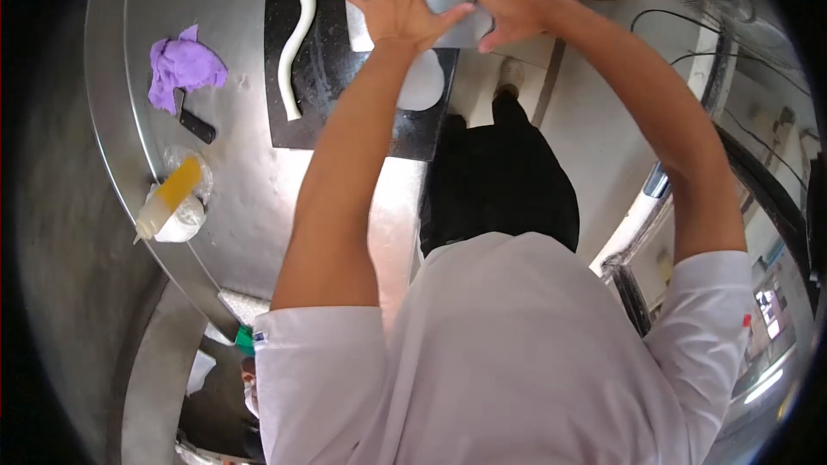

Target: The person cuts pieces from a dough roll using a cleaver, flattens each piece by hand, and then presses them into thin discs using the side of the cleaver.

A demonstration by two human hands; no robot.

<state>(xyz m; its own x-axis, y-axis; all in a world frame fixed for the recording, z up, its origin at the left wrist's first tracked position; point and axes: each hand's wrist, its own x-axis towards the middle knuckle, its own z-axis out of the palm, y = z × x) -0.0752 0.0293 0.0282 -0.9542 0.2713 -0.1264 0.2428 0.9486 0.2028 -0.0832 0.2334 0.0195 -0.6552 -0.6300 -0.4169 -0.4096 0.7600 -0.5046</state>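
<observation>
Our steel table (250,172) carries a black mat (332,60). The grey sheet (461,33) lies under our left hand (396,9), fingers spread flat. Our right hand (512,9) covers its far edge; we cannot tell whether it pinches.

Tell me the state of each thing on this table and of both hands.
left hand: open, fingers spread, flat on the grey sheet
right hand: on the sheet's right end, grip unclear
grey sheet: flat on the black mat
purple cloth: crumpled
squeeze bottle: on its side, part full of yellow liquid
white tube: lying curved
</observation>
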